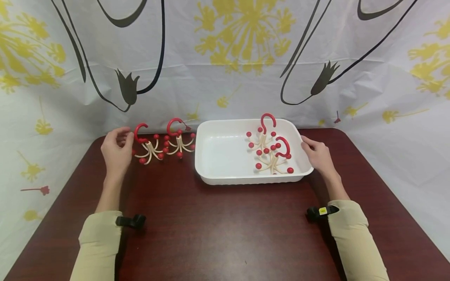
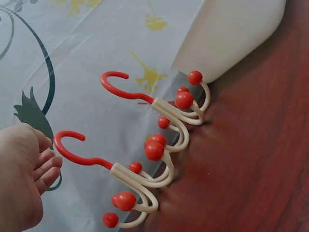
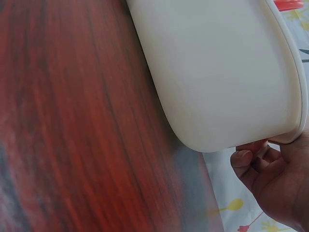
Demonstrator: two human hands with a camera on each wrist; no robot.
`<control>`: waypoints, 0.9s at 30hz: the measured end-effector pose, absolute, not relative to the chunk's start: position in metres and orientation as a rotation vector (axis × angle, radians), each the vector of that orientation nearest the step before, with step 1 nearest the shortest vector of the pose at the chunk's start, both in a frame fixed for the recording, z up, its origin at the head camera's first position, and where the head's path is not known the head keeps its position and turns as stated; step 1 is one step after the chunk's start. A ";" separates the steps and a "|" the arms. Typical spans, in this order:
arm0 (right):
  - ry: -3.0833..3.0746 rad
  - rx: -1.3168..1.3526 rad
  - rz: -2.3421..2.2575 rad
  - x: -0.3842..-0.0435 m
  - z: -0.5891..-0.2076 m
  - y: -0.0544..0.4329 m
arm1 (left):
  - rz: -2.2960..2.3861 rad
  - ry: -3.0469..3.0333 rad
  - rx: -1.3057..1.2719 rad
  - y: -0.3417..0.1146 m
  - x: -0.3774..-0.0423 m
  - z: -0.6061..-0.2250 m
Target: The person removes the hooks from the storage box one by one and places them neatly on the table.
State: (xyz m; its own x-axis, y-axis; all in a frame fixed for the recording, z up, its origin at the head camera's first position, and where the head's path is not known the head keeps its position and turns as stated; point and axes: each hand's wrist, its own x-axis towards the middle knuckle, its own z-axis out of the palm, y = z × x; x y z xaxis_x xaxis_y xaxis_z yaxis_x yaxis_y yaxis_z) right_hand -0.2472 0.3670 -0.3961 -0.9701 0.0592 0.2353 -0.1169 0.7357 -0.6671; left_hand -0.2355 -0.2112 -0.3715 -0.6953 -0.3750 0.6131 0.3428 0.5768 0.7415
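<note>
My left hand (image 1: pixel 115 152) is beside a hanging hook rack (image 1: pixel 150 147) with a red top hook and cream arms tipped with red balls. In the left wrist view, loosely bent fingers (image 2: pixel 47 169) are near that red hook (image 2: pixel 77 157), with nothing in them. A second matching hook rack (image 1: pixel 180 143) stands just to the right, close to the white tray (image 1: pixel 221 154). Two more racks are in the tray's right half, one behind (image 1: pixel 262 139) and one in front (image 1: pixel 272 160). My right hand (image 1: pixel 318 156) grips the tray's right end, fingers curled beneath the rim.
The dark red-brown table (image 1: pixel 225 226) extends in front of the tray. A white sheet (image 1: pixel 225 93) with yellow flowers and dark stems hangs behind the table's back edge. Black straps hold a camera on each wrist, over beige sleeves (image 1: pixel 351 222).
</note>
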 end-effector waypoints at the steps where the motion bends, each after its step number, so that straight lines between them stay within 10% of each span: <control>1: -2.697 0.044 1.060 -0.247 -0.396 0.367 | -1.170 -2.023 0.025 -0.211 -0.236 -0.371; 27: -2.702 0.035 1.056 -0.249 -0.398 0.368 | -1.337 -1.981 -0.198 -0.160 -0.238 -0.353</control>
State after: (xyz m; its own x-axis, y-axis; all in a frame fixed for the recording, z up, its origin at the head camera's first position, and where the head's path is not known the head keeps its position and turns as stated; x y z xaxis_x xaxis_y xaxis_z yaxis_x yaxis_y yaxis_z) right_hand -0.2486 0.3676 -0.3978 -0.9710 0.0646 0.2304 -0.1088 0.7384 -0.6655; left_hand -0.2377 -0.1603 -0.3533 -0.7243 -0.2591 0.6390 0.4959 0.4482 0.7438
